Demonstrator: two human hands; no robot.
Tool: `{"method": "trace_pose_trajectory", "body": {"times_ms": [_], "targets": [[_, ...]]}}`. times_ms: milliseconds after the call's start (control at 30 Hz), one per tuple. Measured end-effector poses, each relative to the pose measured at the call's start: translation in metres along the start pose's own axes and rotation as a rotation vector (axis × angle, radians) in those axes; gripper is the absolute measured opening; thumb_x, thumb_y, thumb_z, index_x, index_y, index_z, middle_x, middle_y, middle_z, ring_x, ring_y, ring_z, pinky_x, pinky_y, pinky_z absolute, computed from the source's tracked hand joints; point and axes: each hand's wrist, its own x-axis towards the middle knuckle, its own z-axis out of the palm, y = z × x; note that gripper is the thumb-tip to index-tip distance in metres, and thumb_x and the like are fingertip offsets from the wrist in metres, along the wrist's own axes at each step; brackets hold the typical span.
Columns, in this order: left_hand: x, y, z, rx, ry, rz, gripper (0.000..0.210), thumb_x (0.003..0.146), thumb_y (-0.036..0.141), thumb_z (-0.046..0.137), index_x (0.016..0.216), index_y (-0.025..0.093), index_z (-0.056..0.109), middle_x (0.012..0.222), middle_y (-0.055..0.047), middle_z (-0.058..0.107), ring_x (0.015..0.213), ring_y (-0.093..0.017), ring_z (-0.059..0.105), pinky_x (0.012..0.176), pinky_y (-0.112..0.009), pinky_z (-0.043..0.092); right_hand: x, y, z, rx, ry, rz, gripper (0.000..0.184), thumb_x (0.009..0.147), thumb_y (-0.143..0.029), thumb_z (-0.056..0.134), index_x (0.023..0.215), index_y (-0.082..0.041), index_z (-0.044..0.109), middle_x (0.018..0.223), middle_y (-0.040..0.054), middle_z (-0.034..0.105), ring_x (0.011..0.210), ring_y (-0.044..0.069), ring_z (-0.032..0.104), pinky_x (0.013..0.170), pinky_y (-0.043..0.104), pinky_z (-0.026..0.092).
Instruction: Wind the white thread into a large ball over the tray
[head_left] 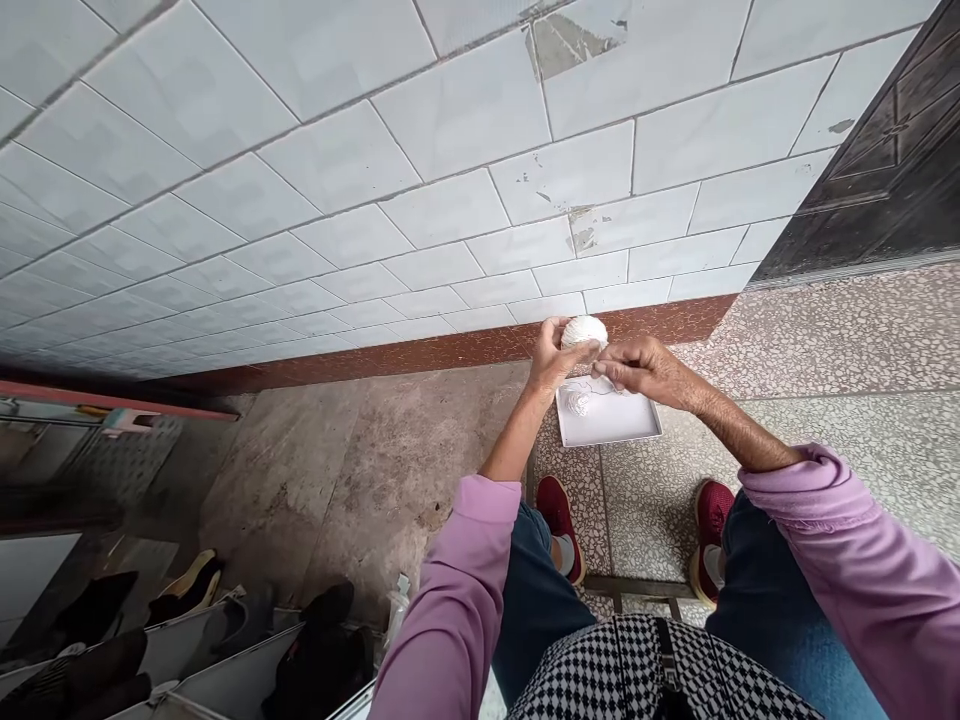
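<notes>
My left hand is wrapped round the side of a white ball of yarn, with the thumb across its near face. Just right of it, my right hand is closed in a pinch, and a bit of white yarn shows at its fingertips. Below both hands a shallow white tray lies on the floor. In the tray's left part sits a smaller bundle of white yarn. A thin loose strand curves over the tray behind this bundle.
A tiled wall with a brown base strip rises just beyond the tray. My red shoes stand on the speckled floor near it. To the lower left, a rack holds shoes and dark items. A dark door is at the upper right.
</notes>
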Motion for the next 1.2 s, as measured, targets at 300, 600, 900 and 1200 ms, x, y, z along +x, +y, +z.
{"method": "trace_pose_trajectory", "body": {"times_ms": [300,600,900,1200], "targets": [[-0.022,0.001,0.01,0.118,-0.481,-0.132,0.073,0.089,0.087,0.071,0.126,0.025,0.073,0.115,-0.007,0.075,0.102,-0.024,0.07,0.086,-0.036,0.056,0.002,0.011,-0.032,0.062,0.332,-0.012,0.066,0.092,-0.077,0.081,0.065,-0.023,0.055,0.06,-0.004,0.047,0.058,0.011,0.035,0.055,0.031,0.027],[-0.021,0.012,0.01,-0.023,-0.413,-0.197,0.081,0.059,0.067,0.101,0.118,0.021,0.071,0.097,-0.003,0.07,0.081,-0.016,0.062,0.07,-0.028,0.048,0.011,0.035,-0.027,0.036,0.289,0.035,0.058,0.095,-0.071,0.078,0.069,-0.024,0.056,0.059,-0.0048,0.046,0.058,0.012,0.037,0.056,0.031,0.028],[-0.008,0.011,0.008,-0.376,-0.135,-0.123,0.057,0.062,0.044,0.095,0.108,0.022,0.07,0.109,-0.006,0.077,0.117,-0.027,0.074,0.102,-0.041,0.058,0.017,0.04,-0.012,-0.226,0.15,0.067,0.039,0.101,-0.034,0.058,0.065,-0.024,0.053,0.06,-0.0004,0.056,0.06,0.015,0.051,0.066,0.034,0.037],[0.002,0.002,0.0,-0.102,0.052,0.056,0.078,0.049,0.046,0.105,0.111,0.024,0.063,0.106,-0.001,0.071,0.096,-0.018,0.067,0.087,-0.031,0.052,0.003,0.014,0.011,-0.076,-0.089,0.091,0.032,0.105,-0.04,0.059,0.081,-0.02,0.067,0.066,-0.0001,0.064,0.057,0.014,0.057,0.062,0.031,0.043]]}}
